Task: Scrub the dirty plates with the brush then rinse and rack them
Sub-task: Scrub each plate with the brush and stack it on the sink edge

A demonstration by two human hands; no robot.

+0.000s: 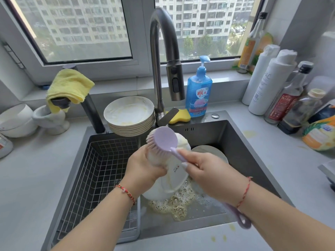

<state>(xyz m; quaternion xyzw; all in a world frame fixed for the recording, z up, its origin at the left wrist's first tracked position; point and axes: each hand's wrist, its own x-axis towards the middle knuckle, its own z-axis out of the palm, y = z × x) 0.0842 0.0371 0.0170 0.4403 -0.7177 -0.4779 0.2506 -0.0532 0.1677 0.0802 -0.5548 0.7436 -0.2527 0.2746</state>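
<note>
Left hand [143, 167] grips plate [172, 176] tilted over sink [241, 142], suds drain off. Right hand [208, 171] grasps brush [163, 138] handle, bristles on plate. Dirty stack [129, 116] waits at sink's back edge; rack [101, 167] left, for easy drop.

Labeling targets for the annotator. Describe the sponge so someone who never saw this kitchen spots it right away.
Start at the tall grey faucet behind the sink. At its base, right of the lever, lies the sponge, touching the foot of the blue soap bottle. It is the only yellow thing on the sink's back ledge; the yellow cloth hangs far to the left.
</note>
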